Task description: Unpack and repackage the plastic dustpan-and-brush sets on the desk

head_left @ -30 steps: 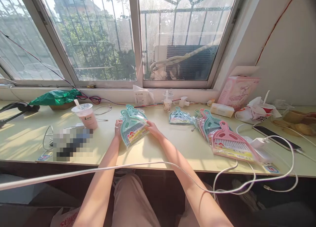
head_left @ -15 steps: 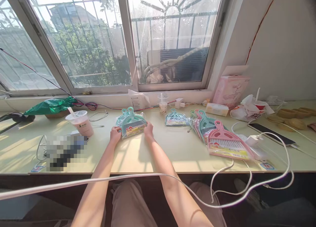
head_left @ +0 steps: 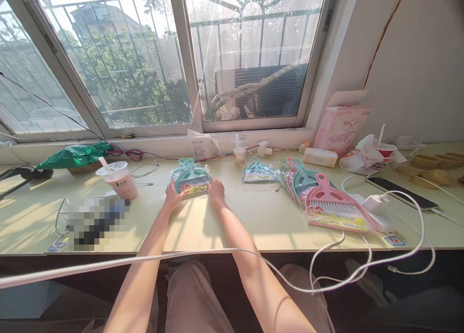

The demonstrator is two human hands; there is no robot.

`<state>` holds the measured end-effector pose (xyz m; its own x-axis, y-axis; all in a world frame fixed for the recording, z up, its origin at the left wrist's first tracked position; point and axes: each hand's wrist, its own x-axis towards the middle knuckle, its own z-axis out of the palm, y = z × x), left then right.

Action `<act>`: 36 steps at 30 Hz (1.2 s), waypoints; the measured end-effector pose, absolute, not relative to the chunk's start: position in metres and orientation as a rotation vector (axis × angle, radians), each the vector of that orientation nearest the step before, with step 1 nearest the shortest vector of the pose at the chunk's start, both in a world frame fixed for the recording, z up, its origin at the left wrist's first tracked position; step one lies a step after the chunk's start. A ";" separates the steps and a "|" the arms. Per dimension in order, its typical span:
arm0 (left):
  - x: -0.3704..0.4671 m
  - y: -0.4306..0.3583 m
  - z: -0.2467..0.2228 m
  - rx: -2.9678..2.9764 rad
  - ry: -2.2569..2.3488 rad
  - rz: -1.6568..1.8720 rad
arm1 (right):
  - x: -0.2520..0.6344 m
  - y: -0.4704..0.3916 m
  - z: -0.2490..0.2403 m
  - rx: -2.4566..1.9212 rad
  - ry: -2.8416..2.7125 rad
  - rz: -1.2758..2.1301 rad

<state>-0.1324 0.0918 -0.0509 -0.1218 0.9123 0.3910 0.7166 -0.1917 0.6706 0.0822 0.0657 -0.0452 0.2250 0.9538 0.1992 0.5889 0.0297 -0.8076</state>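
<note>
Two green dustpan-and-brush sets (head_left: pixel 193 180) in clear plastic lie one over the other on the table, left of centre. My left hand (head_left: pixel 174 195) grips their left edge, thumb over the front packaging. At the right edge, my right hand (head_left: pixel 216 192) is closed round the side of the same sets. Another wrapped blue-green set (head_left: pixel 259 171) lies by itself to the right. Farther right, several wrapped sets overlap, with a green one (head_left: pixel 306 180) behind a pink one (head_left: pixel 335 205) at the front.
A cup of pink drink (head_left: pixel 121 180) and a blurred-out item (head_left: pixel 97 222) stand left. A smaller cup (head_left: pixel 239 152) is near the window. At right are a phone (head_left: pixel 402 194), a charger (head_left: pixel 375 203) and a pink box (head_left: pixel 340 130). A white cable (head_left: pixel 152 258) crosses before my arms.
The held green sets have been lowered and lie flatter and more closely over each other. My left hand has shifted slightly right, its thumb now over the front.
</note>
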 end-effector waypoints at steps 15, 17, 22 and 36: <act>-0.136 0.084 -0.044 1.772 1.773 1.284 | 0.089 0.069 -0.049 -1.656 -1.389 0.601; -0.136 0.085 -0.046 1.790 1.782 1.309 | 0.089 0.070 -0.050 -1.643 -1.383 0.596; -0.137 0.092 -0.054 1.882 1.792 1.311 | 0.088 0.073 -0.053 -1.651 -1.385 0.605; -0.140 0.094 -0.057 1.902 1.766 1.303 | 0.099 0.061 -0.048 -1.667 -1.393 0.268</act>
<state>-0.1397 0.0936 -0.0568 -0.1260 0.8909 0.4363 0.6799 -0.2427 0.6920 0.0986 0.0610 -0.0475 0.3368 0.8651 0.3716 0.6659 0.0602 -0.7436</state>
